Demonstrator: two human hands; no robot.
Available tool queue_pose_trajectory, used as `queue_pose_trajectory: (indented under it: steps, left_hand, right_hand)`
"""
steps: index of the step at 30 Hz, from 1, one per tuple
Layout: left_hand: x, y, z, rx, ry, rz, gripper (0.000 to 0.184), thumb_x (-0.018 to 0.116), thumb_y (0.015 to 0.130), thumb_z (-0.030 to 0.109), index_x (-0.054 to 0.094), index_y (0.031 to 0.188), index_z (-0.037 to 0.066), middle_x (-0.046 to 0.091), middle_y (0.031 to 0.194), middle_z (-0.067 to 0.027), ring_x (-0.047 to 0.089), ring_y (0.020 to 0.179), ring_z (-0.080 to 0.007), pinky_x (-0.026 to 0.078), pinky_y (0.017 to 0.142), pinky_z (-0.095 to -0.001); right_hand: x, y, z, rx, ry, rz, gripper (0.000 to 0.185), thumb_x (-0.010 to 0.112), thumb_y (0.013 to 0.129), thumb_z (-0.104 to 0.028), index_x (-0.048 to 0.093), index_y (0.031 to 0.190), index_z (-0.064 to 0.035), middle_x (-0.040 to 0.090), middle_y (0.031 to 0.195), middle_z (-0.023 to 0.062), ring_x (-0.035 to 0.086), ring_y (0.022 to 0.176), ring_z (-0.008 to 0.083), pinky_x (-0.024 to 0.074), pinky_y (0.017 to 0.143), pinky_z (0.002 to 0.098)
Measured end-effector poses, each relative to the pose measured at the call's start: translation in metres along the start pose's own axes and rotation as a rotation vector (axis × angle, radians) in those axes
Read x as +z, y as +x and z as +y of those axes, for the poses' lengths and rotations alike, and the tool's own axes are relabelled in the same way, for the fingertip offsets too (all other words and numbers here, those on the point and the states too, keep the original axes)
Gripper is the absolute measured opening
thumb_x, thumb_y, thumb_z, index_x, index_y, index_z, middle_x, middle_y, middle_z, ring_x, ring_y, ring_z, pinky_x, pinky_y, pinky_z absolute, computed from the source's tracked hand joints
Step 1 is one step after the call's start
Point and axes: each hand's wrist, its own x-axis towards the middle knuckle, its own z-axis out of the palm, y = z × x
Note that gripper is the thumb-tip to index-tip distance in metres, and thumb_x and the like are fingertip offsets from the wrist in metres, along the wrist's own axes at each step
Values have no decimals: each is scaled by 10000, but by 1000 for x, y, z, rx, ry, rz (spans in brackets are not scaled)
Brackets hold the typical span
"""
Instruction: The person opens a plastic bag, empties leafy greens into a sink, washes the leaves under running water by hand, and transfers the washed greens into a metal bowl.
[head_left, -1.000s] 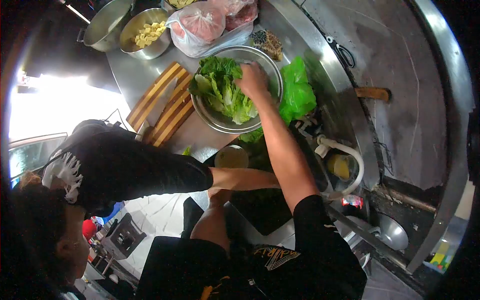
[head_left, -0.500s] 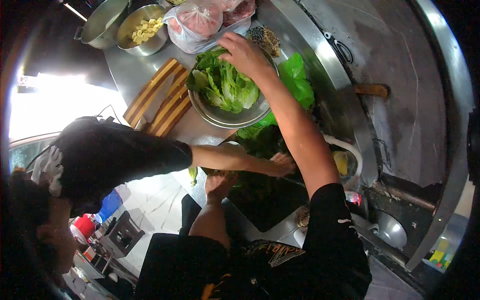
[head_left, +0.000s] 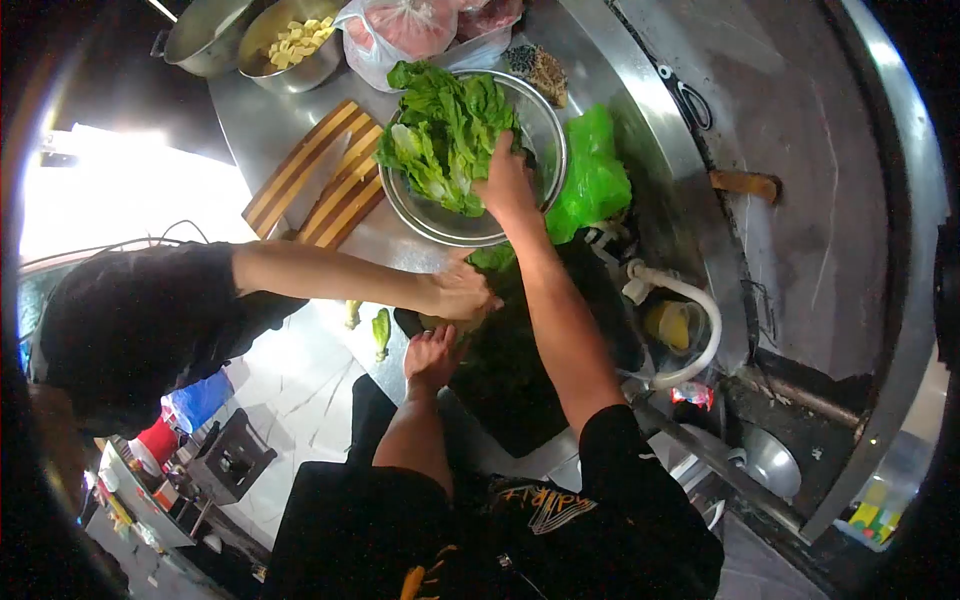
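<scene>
My right hand (head_left: 508,188) is at the right side of the lettuce (head_left: 450,125), fingers closed on its leaves. The leaves stand in a round metal bowl (head_left: 425,228). Lower down, my left hand (head_left: 432,358), with a ring on it, lies at the left edge of the dark sink, by a pale round container mostly hidden by hands. Its fingertips are hidden by a co-worker's hand (head_left: 462,293), which reaches in from the left. Some green leaf (head_left: 492,257) shows just below the bowl.
A striped cutting board (head_left: 300,172) with a knife lies left of the bowl. Behind are a pot of pale cubes (head_left: 297,45) and bagged meat (head_left: 405,30). A green bag (head_left: 593,175) and white faucet (head_left: 705,340) are right. Lettuce scraps (head_left: 381,333) lie near the counter's front edge.
My right hand went from the bowl's upper rim down onto the lettuce. The co-worker's hand moved left, from over the sink to beside my left hand.
</scene>
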Motion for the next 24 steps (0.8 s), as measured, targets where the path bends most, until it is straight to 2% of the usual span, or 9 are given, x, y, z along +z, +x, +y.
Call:
queue_pose_trajectory:
  steps: [6, 7, 13, 16, 17, 19, 21, 23, 24]
  left_hand:
    - [82, -64, 83, -644, -98, 623, 262, 510, 874, 206, 705, 944, 46, 691, 930, -185, 672, 906, -358, 544, 767, -478]
    - [93, -64, 80, -663, -114, 592, 267, 530, 877, 243, 684, 981, 51, 685, 952, -174, 669, 908, -350, 540, 774, -470]
    - [143, -63, 65, -694, -141, 504, 397, 615, 892, 404, 596, 1101, 68, 662, 1018, -120, 664, 891, -321, 520, 803, -443]
    - [141, -61, 69, -700, -117, 511, 364, 614, 905, 412, 592, 1040, 75, 649, 983, -107, 665, 871, -302, 520, 789, -427]
    - [136, -58, 69, -713, -105, 511, 350, 611, 911, 413, 590, 1016, 80, 642, 971, -102, 664, 868, -292, 520, 782, -417]
    - [131, -61, 73, -710, -136, 506, 358, 614, 909, 422, 596, 1003, 77, 642, 976, -103, 667, 875, -289, 522, 780, -417]
    - [118, -60, 75, -734, -152, 514, 365, 617, 908, 434, 603, 975, 75, 642, 963, -101, 669, 873, -288, 526, 772, -417]
    - [114, -59, 78, -744, -167, 487, 373, 613, 910, 441, 601, 993, 78, 645, 969, -103, 665, 885, -291, 520, 778, -424]
    - [113, -60, 77, -745, -167, 473, 377, 611, 910, 445, 601, 1002, 79, 647, 973, -104, 663, 891, -293, 518, 782, -427]
  right_hand:
    - [-22, -14, 4, 6, 151, 89, 652, 710, 758, -45, 395, 1327, -7, 599, 1062, 340, 606, 994, 487, 488, 858, 567]
    - [-27, -19, 4, -44, 151, 226, 542, 695, 745, -59, 475, 1240, -34, 655, 1018, 279, 617, 974, 480, 483, 814, 544]
    - [-15, 38, 20, -377, 158, 280, 641, 700, 749, -23, 436, 1332, -46, 580, 1190, 272, 541, 1149, 459, 435, 965, 510]
    - [-35, 15, 1, -222, 45, 17, 719, 736, 748, -58, 411, 1389, -38, 526, 1275, 244, 489, 1221, 446, 429, 997, 502]
    - [-36, 2, 0, -247, 167, 90, 725, 764, 753, -91, 436, 1398, -44, 488, 1328, 229, 447, 1276, 420, 425, 1012, 494]
    - [-48, -49, -9, -325, 165, 434, 621, 756, 779, -91, 502, 1345, -45, 544, 1250, 233, 518, 1205, 385, 458, 979, 446]
    - [-21, -111, 20, -341, 550, 571, 287, 639, 925, -59, 559, 1194, 0, 636, 1029, 122, 615, 864, 210, 505, 791, 314]
    - [31, -190, 61, -148, 1196, 627, 119, 612, 949, -60, 596, 1061, -22, 601, 893, 57, 576, 750, 147, 505, 666, 283]
    - [39, -226, 81, 148, 1256, 559, 90, 614, 951, -87, 601, 1017, -27, 605, 869, 64, 559, 715, 121, 502, 647, 261]
